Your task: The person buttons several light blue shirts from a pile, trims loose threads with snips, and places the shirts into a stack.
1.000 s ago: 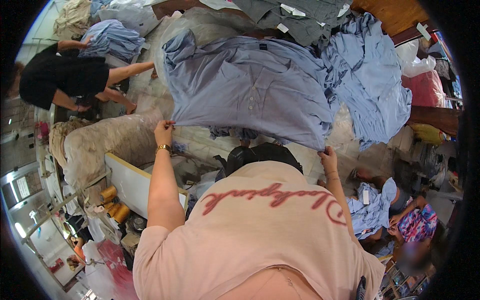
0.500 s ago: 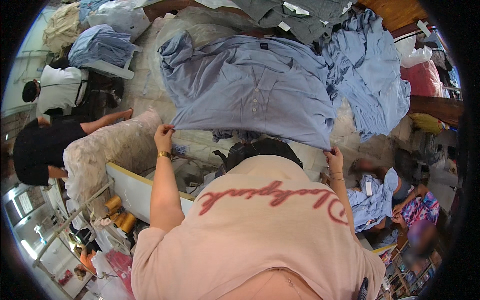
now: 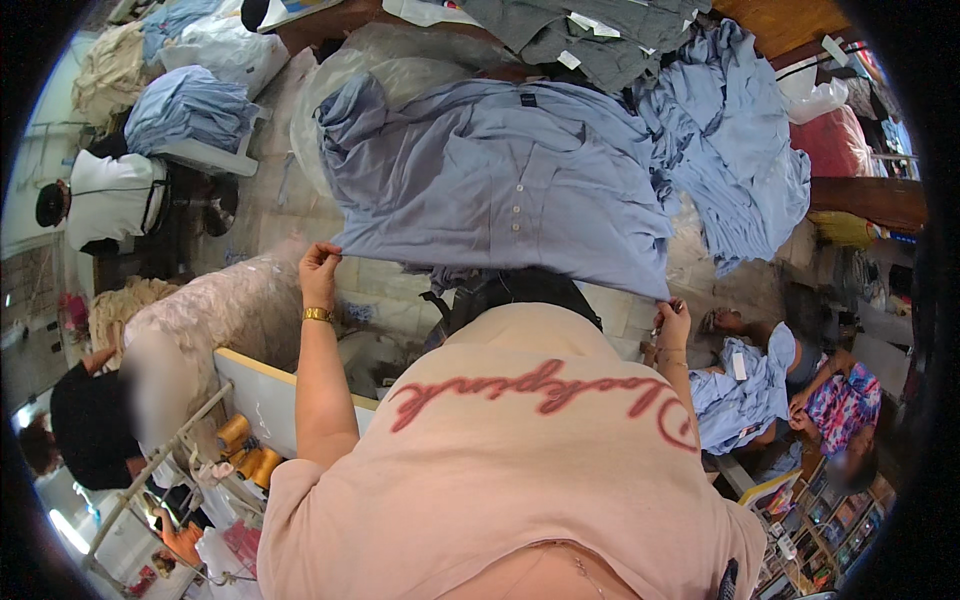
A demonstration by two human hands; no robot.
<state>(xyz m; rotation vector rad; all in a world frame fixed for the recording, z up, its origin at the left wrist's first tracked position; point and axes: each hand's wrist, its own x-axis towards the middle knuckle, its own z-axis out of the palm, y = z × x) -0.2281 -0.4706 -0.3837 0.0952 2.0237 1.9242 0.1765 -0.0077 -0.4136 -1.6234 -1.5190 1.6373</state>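
A light blue shirt (image 3: 440,190) lies spread out in front of me, its short row of white buttons facing up and a dark neck label at the far edge. My left hand (image 3: 319,265) pinches the near left corner of its hem between thumb and fingers. At the near right corner my right hand (image 3: 673,320) is closed on the same hem, which is stretched between both hands. Beneath the hem, a bit of darker bluish cloth (image 3: 458,276) shows.
Rumpled blue garments (image 3: 725,150) lie to the right, with dark grey garments (image 3: 570,40) beyond. A large wrapped roll (image 3: 225,315) and yellow thread cones (image 3: 245,450) are at the left. Other people sit or stand on both sides; one at the right has blue cloth (image 3: 740,400).
Both hands keep hold of the hem, with the shirt nearly unchanged. At the left, a person in black has moved nearer along the wrapped roll.
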